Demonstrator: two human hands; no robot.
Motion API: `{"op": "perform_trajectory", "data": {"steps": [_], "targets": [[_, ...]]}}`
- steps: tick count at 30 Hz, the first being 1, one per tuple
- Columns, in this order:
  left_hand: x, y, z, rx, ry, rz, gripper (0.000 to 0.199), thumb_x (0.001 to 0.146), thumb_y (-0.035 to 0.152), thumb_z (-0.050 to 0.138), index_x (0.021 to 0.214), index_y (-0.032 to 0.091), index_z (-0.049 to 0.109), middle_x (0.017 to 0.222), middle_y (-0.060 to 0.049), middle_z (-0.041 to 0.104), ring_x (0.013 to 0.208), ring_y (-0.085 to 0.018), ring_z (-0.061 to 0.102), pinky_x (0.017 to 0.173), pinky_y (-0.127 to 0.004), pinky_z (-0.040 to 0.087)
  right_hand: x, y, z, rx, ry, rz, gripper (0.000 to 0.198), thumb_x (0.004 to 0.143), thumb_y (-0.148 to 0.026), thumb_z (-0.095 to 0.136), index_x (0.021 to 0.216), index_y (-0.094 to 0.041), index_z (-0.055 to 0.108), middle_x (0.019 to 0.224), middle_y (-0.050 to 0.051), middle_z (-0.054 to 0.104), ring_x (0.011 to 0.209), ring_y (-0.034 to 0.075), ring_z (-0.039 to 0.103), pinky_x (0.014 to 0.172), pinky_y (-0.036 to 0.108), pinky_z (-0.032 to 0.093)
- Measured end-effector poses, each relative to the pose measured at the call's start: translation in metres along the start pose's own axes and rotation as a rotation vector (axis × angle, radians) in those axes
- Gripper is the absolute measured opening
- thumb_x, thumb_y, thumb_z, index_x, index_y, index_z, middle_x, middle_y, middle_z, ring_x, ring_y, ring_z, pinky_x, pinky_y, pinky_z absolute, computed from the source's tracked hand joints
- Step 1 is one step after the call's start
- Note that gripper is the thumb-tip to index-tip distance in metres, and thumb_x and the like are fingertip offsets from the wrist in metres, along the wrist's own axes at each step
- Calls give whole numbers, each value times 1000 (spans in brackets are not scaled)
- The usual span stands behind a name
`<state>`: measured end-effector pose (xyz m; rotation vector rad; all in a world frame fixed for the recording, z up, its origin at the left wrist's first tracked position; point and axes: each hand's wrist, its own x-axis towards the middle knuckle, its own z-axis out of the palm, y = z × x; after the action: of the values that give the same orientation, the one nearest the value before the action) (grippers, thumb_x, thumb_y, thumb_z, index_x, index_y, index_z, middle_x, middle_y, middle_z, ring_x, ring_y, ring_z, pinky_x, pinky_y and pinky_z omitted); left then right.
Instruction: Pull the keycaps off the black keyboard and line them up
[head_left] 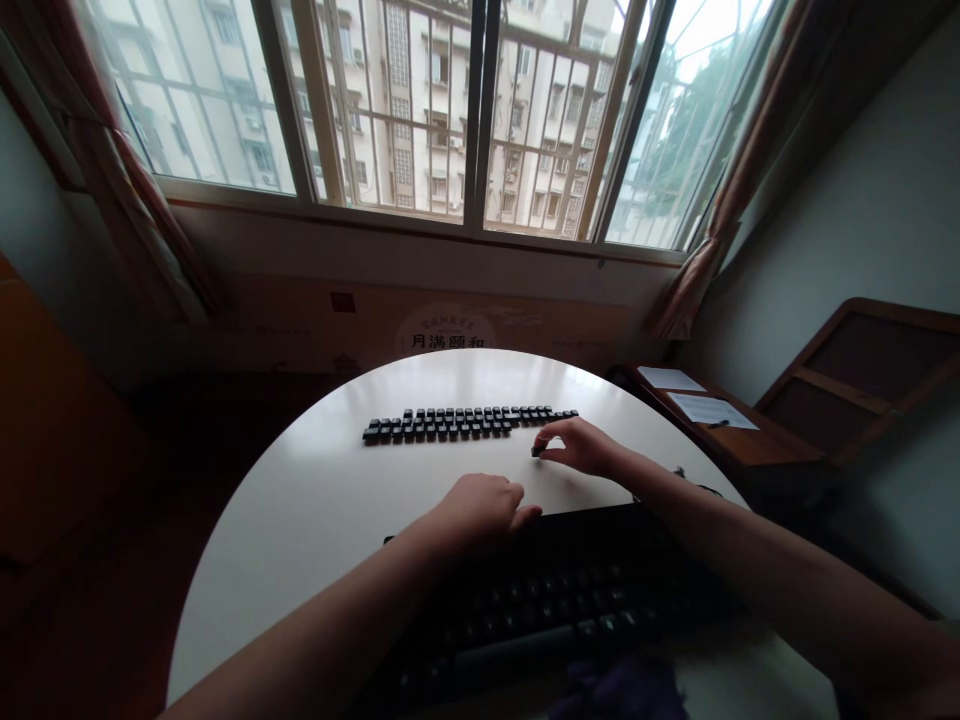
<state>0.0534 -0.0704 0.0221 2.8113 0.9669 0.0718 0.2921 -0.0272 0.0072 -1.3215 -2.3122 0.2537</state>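
Note:
My right hand (574,445) pinches a small black keycap (536,451) between thumb and fingertips, just above the white table or touching it; I cannot tell which. Behind it, black keycaps (450,424) stand in rows across the table. Nearer to me lies a black keyboard (555,600), with keys on its front part and a dark upper part. My left hand (480,505) rests at the keyboard's far edge, its fingers curled under and its thumb pointing right. Whatever those fingers hold, if anything, is hidden.
The round white table (300,500) curves away on both sides. A dark cable (705,490) lies by my right forearm. Something purple (622,690) sits in front of the keyboard. On the right, a wooden chair (727,440) carries papers (712,410) and a pen. A window (472,110) is ahead.

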Motion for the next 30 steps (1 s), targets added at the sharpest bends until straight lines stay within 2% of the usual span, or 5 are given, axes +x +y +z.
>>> {"op": "perform_trajectory", "data": {"steps": [6, 12, 30], "targets": [[-1, 0, -2, 8, 4, 21, 51, 96, 52, 31, 80, 18, 66, 78, -9, 68, 70, -24, 63, 63, -35, 45, 23, 13, 16, -68, 63, 18, 8, 78, -17, 73, 85, -21, 76, 90, 4, 75, 85, 20, 68, 78, 30, 49], [-1, -4, 4, 11, 20, 51, 54, 97, 54, 29, 81, 18, 66, 78, -8, 67, 68, -23, 62, 61, -34, 44, 36, 16, 21, -136, 114, 69, 8, 81, -18, 71, 87, -19, 76, 89, 5, 72, 76, 18, 65, 67, 27, 46], [-1, -4, 4, 6, -6, 51, 54, 96, 55, 28, 80, 18, 65, 80, -7, 67, 65, -20, 60, 59, -32, 43, 43, 15, 27, -224, 133, 128, 9, 82, -23, 70, 89, -22, 76, 87, 3, 72, 76, 18, 64, 63, 24, 41]]}}
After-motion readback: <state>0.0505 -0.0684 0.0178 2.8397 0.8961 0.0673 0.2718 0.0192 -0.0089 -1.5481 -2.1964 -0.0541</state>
